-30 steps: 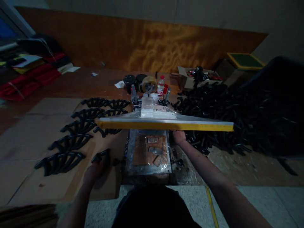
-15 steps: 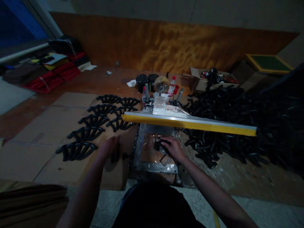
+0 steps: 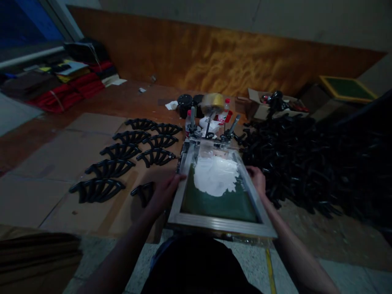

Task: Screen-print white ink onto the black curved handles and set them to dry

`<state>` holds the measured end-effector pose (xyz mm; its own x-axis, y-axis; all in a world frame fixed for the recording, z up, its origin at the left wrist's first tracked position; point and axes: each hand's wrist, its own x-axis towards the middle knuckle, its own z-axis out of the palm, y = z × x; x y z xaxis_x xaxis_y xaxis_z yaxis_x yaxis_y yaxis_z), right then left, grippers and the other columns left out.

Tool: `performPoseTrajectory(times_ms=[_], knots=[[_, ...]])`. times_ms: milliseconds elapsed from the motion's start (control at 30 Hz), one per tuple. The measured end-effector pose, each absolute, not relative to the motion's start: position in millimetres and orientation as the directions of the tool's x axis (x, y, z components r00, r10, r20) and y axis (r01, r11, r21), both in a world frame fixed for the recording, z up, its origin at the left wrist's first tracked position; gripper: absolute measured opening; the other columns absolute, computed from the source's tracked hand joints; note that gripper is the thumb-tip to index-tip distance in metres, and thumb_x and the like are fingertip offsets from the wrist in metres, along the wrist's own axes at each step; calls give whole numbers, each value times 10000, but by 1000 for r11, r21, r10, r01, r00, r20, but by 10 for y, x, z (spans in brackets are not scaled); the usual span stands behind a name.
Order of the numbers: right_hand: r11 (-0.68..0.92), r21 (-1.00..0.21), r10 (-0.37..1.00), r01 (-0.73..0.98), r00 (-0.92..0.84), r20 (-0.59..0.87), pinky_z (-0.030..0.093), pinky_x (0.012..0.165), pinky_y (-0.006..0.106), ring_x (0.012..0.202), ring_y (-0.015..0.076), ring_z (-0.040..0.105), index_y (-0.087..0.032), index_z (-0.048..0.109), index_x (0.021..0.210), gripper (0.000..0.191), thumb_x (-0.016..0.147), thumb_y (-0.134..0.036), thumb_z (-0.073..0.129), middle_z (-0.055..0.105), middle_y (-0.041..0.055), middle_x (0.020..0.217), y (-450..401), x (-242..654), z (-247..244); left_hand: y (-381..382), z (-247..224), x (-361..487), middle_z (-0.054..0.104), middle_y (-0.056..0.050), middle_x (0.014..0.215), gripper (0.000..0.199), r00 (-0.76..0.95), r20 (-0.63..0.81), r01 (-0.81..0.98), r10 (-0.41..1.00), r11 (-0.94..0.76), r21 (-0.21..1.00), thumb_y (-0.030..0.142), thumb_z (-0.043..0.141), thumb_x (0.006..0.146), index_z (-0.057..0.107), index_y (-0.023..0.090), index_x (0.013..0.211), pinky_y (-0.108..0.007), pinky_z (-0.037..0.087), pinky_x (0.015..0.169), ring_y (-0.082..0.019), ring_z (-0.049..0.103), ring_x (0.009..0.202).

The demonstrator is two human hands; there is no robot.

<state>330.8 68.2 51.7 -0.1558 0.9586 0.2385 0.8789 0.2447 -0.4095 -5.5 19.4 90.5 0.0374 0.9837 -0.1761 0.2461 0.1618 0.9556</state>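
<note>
Steadying the metal frame (image 3: 221, 227) from both sides

The metal frame lies right in front of the person's waist, with its near rail toward the body and its far end by the upright levers (image 3: 192, 118). The left hand (image 3: 167, 190) has its fingertips against the left rail; the right hand (image 3: 257, 179) is at the right rail, partly hidden by it. Whether either hand closes around its rail or only presses from the side, I cannot tell.

White paste (image 3: 216, 175) sits on the green mesh (image 3: 219, 208) toward the far end, ragged at its near edge, with bare mesh between it and the near rail. It looks thick but would probably creep if the frame tipped, so even pressure from both hands seems the sound approach: neither side lifting ahead of the other, and no sudden jolt.

Fingertips are best kept on the outer edges, well away from the paste. The left side calls for some care: loose black pieces (image 3: 140, 189) lie just beside that hand on the cardboard (image 3: 45, 159), near the neat rows of black pieces (image 3: 119, 150), and a careless wrist could nudge them. On the right, a heap of black parts (image 3: 290, 163) crowds close, so that elbow would do well to stay tucked in.
</note>
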Motion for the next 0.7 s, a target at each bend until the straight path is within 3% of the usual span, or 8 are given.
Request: performPoseTrajectory(times_ms=[100, 200, 333, 433, 600, 700], knots=[[188, -342, 929, 921, -54, 366, 481, 945, 364, 1134, 256, 576, -69, 622, 1260, 436, 898, -286, 514, 598, 189, 1289, 902, 3135, 694, 58, 420, -52, 706, -70, 899, 677, 44, -302, 299, 952, 276, 914, 549, 547, 811, 550, 154, 1361, -347, 514, 758, -254, 646, 876], [342, -219, 913, 914, -267, 310, 411, 1018, 436, 1288, 319, 446, -138, 455, 1422, 635, 827, -247, 648, 414, 187, 1482, 1070, 2634, 844, 45, 55, -5, 685, -61, 821, 725, 45, -333, 345, 942, 298, 890, 503, 530, 840, 432, 138, 1459, -340, 506, 717, -230, 639, 763], [408, -133, 911, 903, -413, -12, 461, 864, 363, 1060, 273, 583, -162, 560, 1241, 363, 880, -187, 538, 635, 143, 1187, 1111, 2144, 887, 92, -138, -1, 688, -62, 817, 682, 47, -313, 370, 949, 274, 888, 485, 524, 858, 457, 132, 1437, -349, 506, 732, -228, 644, 751], [463, -115, 860, 879, -477, -184, 459, 782, 305, 961, 233, 619, -191, 625, 1076, 238, 888, -148, 485, 687, 93, 1030, 921, 2135, 782, 98, -154, -18, 696, -57, 831, 692, 59, -342, 356, 938, 300, 885, 494, 530, 854, 448, 134, 1441, -360, 511, 748, -231, 652, 766], [704, -193, 646, 684, -729, -226, 449, 800, 299, 984, 216, 608, -182, 656, 1029, 239, 858, -117, 501, 693, 84, 1043, 526, 2440, 724, 77, -152, -6, 716, -81, 956, 676, 69, -367, 316, 927, 329, 890, 485, 509, 866, 443, 134, 1440, -354, 516, 788, -240, 663, 876], [742, -251, 575, 622, -782, -239, 440, 781, 287, 949, 207, 616, -202, 672, 968, 243, 770, -101, 573, 701, 51, 995, 541, 2528, 776, 79, -151, 0, 712, -79, 924, 668, 63, -350, 363, 935, 305, 881, 482, 484, 875, 454, 115, 1433, -361, 506, 821, -248, 660, 899]])
